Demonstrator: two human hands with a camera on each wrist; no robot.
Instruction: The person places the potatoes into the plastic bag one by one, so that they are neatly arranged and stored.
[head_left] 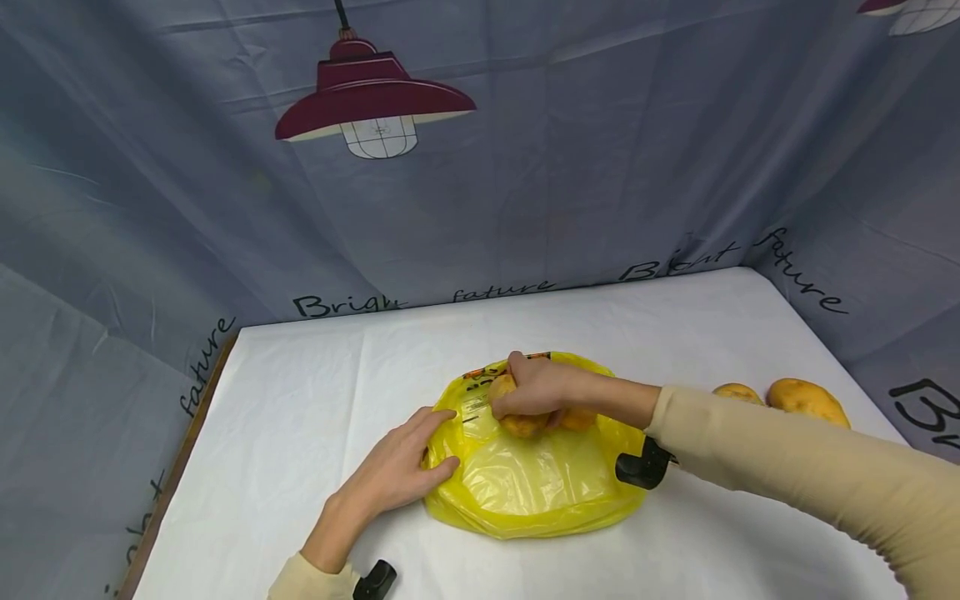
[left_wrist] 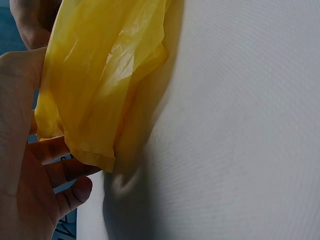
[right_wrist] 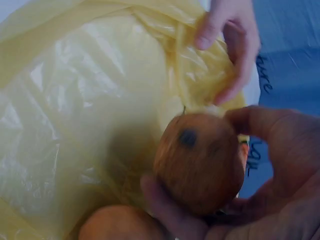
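A yellow plastic bag (head_left: 540, 483) lies spread on the table with its mouth facing up. My right hand (head_left: 536, 387) grips a potato (right_wrist: 200, 160) low over the bag's opening, thumb and fingers on either side of it. A dark spot marks that potato's skin. Close by, inside the bag, is another potato (right_wrist: 120, 224). My left hand (head_left: 405, 458) is at the bag's left rim, thumb and index finger spread apart over the edge. In the left wrist view, its other fingers (left_wrist: 65, 172) lie loosely against the bag, partly hidden by the plastic.
Two potatoes lie to the right on the white tabletop (head_left: 300, 400): a larger potato (head_left: 808, 402) and a smaller potato (head_left: 738, 392), partly covered by my right sleeve (head_left: 787, 467). A grey-blue printed curtain (head_left: 562, 167) stands behind the table and along its sides.
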